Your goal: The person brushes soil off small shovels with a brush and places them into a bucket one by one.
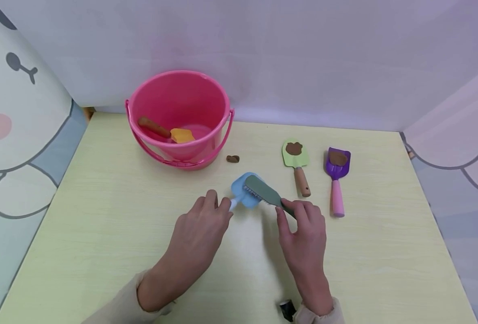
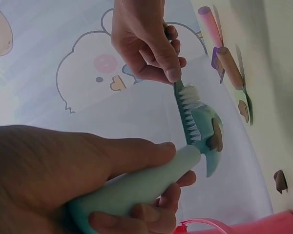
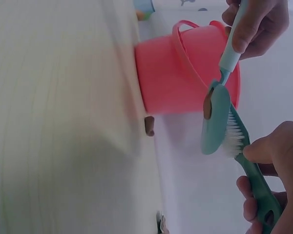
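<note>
My left hand (image 1: 200,231) grips the pale handle of a small light blue toy shovel (image 1: 237,184), held above the table. A brown patch (image 2: 216,135) shows on the blade's table-facing side in the left wrist view. Between thumb and fingers, my right hand (image 1: 305,234) holds a green brush (image 1: 265,192) by its handle. Its white bristles (image 3: 233,139) lie against the blade's upper side. Behind the shovel, a small brown lump (image 1: 232,159) lies on the table beside a pink bucket (image 1: 190,155).
Inside the bucket are a brown stick-like piece (image 1: 154,127) and a yellow piece (image 1: 182,135). To the right lie a green shovel (image 1: 301,180) with a wooden handle and a purple shovel (image 1: 337,195), each bearing a brown patch. A black object (image 1: 287,309) is beside my right sleeve.
</note>
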A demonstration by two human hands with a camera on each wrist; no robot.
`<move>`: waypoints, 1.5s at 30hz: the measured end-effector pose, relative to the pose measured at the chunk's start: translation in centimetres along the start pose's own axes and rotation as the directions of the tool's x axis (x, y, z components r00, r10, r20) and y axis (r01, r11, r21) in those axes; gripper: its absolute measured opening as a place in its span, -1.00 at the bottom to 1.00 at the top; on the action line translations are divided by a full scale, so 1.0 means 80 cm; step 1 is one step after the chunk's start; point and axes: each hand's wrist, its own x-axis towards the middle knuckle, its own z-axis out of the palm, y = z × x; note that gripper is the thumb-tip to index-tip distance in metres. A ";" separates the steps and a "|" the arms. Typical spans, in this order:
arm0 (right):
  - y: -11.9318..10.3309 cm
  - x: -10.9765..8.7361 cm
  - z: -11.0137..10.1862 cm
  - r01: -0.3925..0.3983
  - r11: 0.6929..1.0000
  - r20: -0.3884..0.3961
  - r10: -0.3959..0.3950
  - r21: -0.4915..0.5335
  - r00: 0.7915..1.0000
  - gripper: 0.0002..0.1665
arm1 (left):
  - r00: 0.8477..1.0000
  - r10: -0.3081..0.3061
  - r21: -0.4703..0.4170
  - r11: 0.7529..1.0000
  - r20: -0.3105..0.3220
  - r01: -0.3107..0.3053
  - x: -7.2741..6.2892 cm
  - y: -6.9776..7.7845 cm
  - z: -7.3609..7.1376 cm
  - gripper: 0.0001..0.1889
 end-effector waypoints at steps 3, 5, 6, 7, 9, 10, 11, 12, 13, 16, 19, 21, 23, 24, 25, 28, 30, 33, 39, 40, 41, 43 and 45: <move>0.000 0.001 -0.001 0.015 1.000 0.011 -0.015 -0.021 1.000 -0.65 | 1.000 0.006 0.012 1.000 -0.005 -0.006 0.000 0.000 0.000 -0.59; 0.000 0.002 -0.001 0.027 0.999 0.013 -0.026 -0.030 1.000 -0.66 | 1.000 0.009 0.017 1.000 -0.012 -0.009 0.000 0.000 0.000 -0.59; 0.001 0.003 -0.001 0.032 0.999 0.013 -0.032 -0.031 0.999 -0.67 | 1.000 0.010 0.019 1.000 -0.014 -0.009 0.000 0.000 -0.001 -0.59; 0.001 0.003 -0.001 0.035 0.999 0.015 -0.035 -0.032 0.999 -0.67 | 1.000 0.011 0.021 1.000 -0.017 -0.011 0.000 0.001 -0.001 -0.59; 0.002 0.003 -0.002 0.038 0.999 0.019 -0.037 -0.033 0.999 -0.69 | 1.000 0.013 0.022 1.000 -0.024 -0.012 -0.001 0.001 -0.001 -0.59; 0.002 0.003 -0.002 0.037 0.999 0.018 -0.037 -0.035 0.999 -0.70 | 1.000 0.013 0.023 1.000 -0.024 -0.013 -0.001 0.001 -0.001 -0.59; 0.002 0.003 -0.002 0.038 0.999 0.017 -0.037 -0.038 0.999 -0.70 | 1.000 0.013 0.022 1.000 -0.025 -0.012 -0.001 0.001 -0.001 -0.59; 0.002 0.004 -0.002 0.038 0.998 0.016 -0.038 -0.042 0.999 -0.71 | 1.000 0.015 0.024 1.000 -0.026 -0.014 -0.001 0.001 -0.001 -0.59; 0.002 0.004 -0.002 0.035 0.998 0.015 -0.034 -0.045 0.999 -0.71 | 1.000 0.016 0.025 1.000 -0.026 -0.015 -0.001 0.001 -0.001 -0.59; 0.001 0.005 -0.003 0.033 0.998 -0.005 -0.033 -0.055 0.999 -0.73 | 0.999 0.021 0.027 0.999 -0.026 -0.020 -0.001 0.001 -0.001 -0.59; 0.000 0.005 -0.003 0.029 0.998 -0.022 -0.030 -0.058 0.999 -0.73 | 0.999 0.026 0.025 0.999 -0.025 -0.025 -0.001 0.002 -0.001 -0.59; -0.001 0.005 -0.004 0.026 0.998 -0.030 -0.028 -0.058 0.999 -0.73 | 0.999 0.028 0.023 0.999 -0.024 -0.028 -0.001 0.002 -0.001 -0.59; -0.001 0.006 -0.004 0.027 0.998 -0.038 -0.029 -0.061 0.999 -0.73 | 0.999 0.030 0.021 0.999 -0.016 -0.029 -0.001 0.003 -0.001 -0.58; -0.001 0.006 -0.004 0.027 0.998 -0.042 -0.029 -0.063 0.999 -0.74 | 0.999 0.029 0.019 0.999 -0.014 -0.029 -0.001 0.003 0.000 -0.58; -0.002 0.006 -0.004 0.027 0.998 -0.046 -0.030 -0.062 0.998 -0.74 | 1.000 0.028 0.017 0.999 -0.011 -0.028 -0.001 0.003 0.000 -0.58; -0.002 0.007 -0.003 0.032 0.998 -0.071 -0.036 -0.055 0.997 -0.73 | 0.999 0.029 0.016 0.999 -0.016 -0.029 -0.001 0.004 0.001 -0.58; -0.002 0.007 -0.003 0.032 0.999 -0.088 -0.036 -0.044 0.995 -0.72 | 0.999 0.031 0.016 0.999 -0.026 -0.031 -0.002 0.004 0.001 -0.58; -0.003 0.007 -0.003 0.020 0.999 -0.089 -0.024 -0.050 0.996 -0.72 | 0.999 0.035 0.018 0.999 -0.039 -0.034 -0.002 0.005 0.002 -0.59; -0.003 0.006 -0.005 -0.010 0.998 -0.077 0.006 -0.057 0.997 -0.71 | 0.998 0.037 0.017 0.999 -0.057 -0.036 -0.003 0.006 0.001 -0.59; -0.003 0.006 -0.005 -0.014 0.998 -0.077 0.009 -0.056 0.997 -0.71 | 0.997 0.037 0.017 0.999 -0.060 -0.036 -0.003 0.006 0.001 -0.59; -0.003 0.006 -0.006 -0.018 0.998 -0.074 0.014 -0.057 0.997 -0.70 | 0.997 0.037 0.016 0.999 -0.064 -0.036 -0.003 0.006 0.001 -0.59; -0.003 0.007 -0.006 -0.025 0.998 -0.072 0.021 -0.056 0.997 -0.70 | 0.997 0.039 0.018 0.999 -0.068 -0.038 -0.003 0.006 0.001 -0.59; -0.002 0.007 -0.006 -0.029 0.998 -0.071 0.025 -0.056 0.997 -0.69 | 0.997 0.040 0.018 0.999 -0.065 -0.039 -0.003 0.006 0.001 -0.59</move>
